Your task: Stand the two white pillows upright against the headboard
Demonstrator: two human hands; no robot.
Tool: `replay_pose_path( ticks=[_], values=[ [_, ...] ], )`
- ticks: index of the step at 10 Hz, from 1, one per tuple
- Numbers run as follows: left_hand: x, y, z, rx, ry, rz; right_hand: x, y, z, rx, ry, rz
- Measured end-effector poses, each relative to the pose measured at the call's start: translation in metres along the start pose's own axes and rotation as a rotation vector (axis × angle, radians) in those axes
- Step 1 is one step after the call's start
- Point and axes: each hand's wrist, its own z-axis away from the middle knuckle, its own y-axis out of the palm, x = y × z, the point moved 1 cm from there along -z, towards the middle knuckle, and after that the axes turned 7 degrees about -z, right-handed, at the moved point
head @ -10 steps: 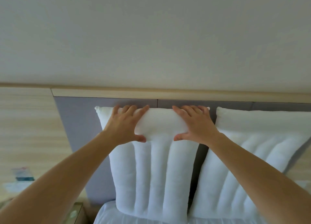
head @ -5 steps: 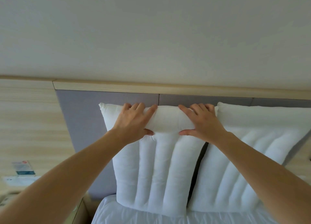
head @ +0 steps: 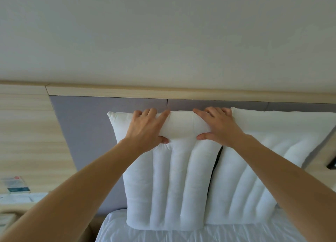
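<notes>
White quilted fabric bunches under both hands: the left hand [head: 145, 128] and the right hand [head: 221, 127] each grip the top edge of the left pillow [head: 172, 187], fingers [head: 151, 112] curled over the back of the edge and thumbs pressed into the front, so the top band is squeezed into a roll between them. This pillow stands on the bed sheet [head: 163, 234] with its back against the grey headboard [head: 87, 132]. The right pillow [head: 263, 169] stands just beside it, tilted a little, its near edge touching or almost touching the first, with a dark slit between them.

Judging from this, the placing is nearly done, and the risk lies in letting go. The filling is soft and the top is pinched, so on release the upper edge may fold forward and the pillow slump down the headboard. Its lower edge rests on smooth sheet, which may let the base slide away from the headboard. A sideways push could also knock the right pillow further off upright, since the two sit so close. The left corner [head: 111, 114] sticks out unsupported and could droop.
</notes>
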Motion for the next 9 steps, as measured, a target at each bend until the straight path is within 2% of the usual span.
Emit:
replay_pose_path(
  ticks=[1, 6, 8, 9],
  values=[
    [0.010, 0.015, -0.002, 0.000, -0.004, 0.018, -0.001, 0.011, -0.006, 0.055, 0.039, -0.072],
    [0.024, 0.021, -0.001, 0.022, 0.137, -0.023, 0.006, 0.009, -0.001, 0.034, -0.004, 0.069],
    [0.023, 0.009, 0.020, -0.017, 0.164, 0.008, 0.034, -0.010, 0.019, 0.070, 0.035, 0.126],
    [0.030, -0.005, 0.035, -0.017, 0.163, 0.050, 0.062, -0.024, 0.033, 0.045, 0.117, 0.110]
  ],
)
